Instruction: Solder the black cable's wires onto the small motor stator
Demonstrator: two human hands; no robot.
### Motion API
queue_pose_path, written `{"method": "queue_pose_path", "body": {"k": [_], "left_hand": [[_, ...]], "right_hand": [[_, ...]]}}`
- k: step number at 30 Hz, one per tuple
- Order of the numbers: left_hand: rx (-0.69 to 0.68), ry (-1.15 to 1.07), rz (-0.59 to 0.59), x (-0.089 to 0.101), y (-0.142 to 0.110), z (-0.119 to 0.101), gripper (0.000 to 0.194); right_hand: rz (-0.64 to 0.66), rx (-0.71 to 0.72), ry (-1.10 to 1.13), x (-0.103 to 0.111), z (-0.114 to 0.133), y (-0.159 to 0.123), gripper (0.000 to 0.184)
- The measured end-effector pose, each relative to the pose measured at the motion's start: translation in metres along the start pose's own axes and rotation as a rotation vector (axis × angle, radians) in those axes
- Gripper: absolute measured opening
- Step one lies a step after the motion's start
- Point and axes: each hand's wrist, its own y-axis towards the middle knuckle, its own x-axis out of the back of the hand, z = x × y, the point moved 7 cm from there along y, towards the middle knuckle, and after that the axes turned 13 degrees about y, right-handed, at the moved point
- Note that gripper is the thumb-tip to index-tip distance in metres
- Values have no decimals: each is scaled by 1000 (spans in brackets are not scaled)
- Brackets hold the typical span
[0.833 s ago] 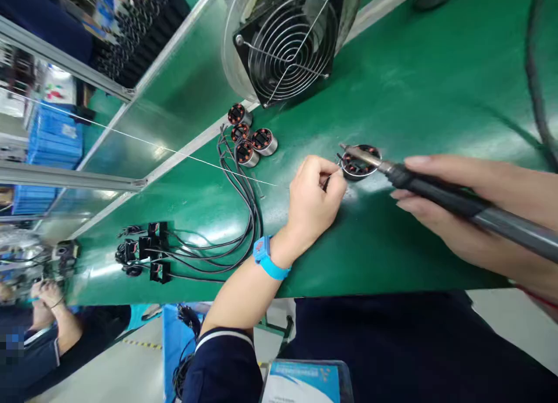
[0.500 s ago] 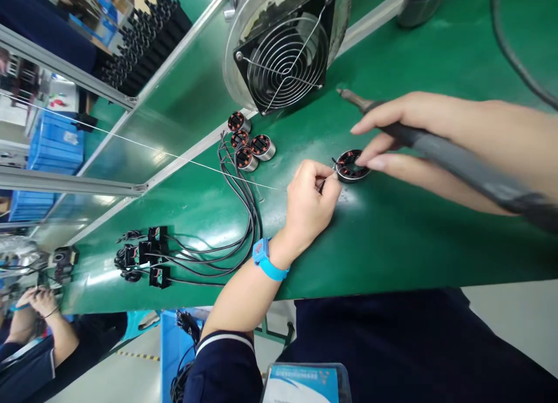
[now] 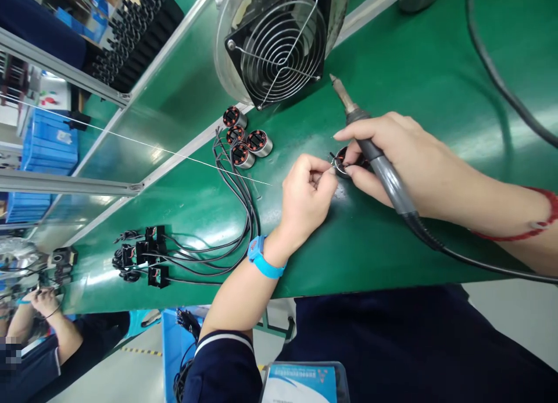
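My right hand (image 3: 383,153) is closed round a soldering iron (image 3: 379,164), its metal tip pointing up and away toward the fan. The thumb and fingertips of that hand also reach the small round motor stator (image 3: 341,163) on the green bench, covering part of it. On the stator's left edge my left hand (image 3: 307,193), with a blue wrist strap, is closed in a pinch. A thin pale solder wire (image 3: 226,169) runs from the upper left toward this hand; its end among the fingers is hidden.
Several wound motor parts (image 3: 258,142) stand left of my hands, with black cables (image 3: 248,228) leading to small black housings (image 3: 157,276). A fan with a wire guard (image 3: 282,66) stands behind. The iron's cord (image 3: 479,263) trails right. A co-worker's hands (image 3: 43,301) are at far left.
My right hand has turned the soldering iron more upright and brought its fingertips in to the stator's left side. My left hand keeps its pinch almost in place. The view has shifted slightly.
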Motion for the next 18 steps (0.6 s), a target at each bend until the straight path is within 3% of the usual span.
{"method": "queue_pose_path", "body": {"k": [6,14,18], "left_hand": [[248,-161,122,-5,1,5,18],[346,-316,121,-1,4,9,26],[383,-220,308,-4,2,14,10]], "right_hand": [[26,-110,39,-1,-3,0,30],[86,28,33,-6,0,2,30],[140,96,18,-10,-1,0,29]]}}
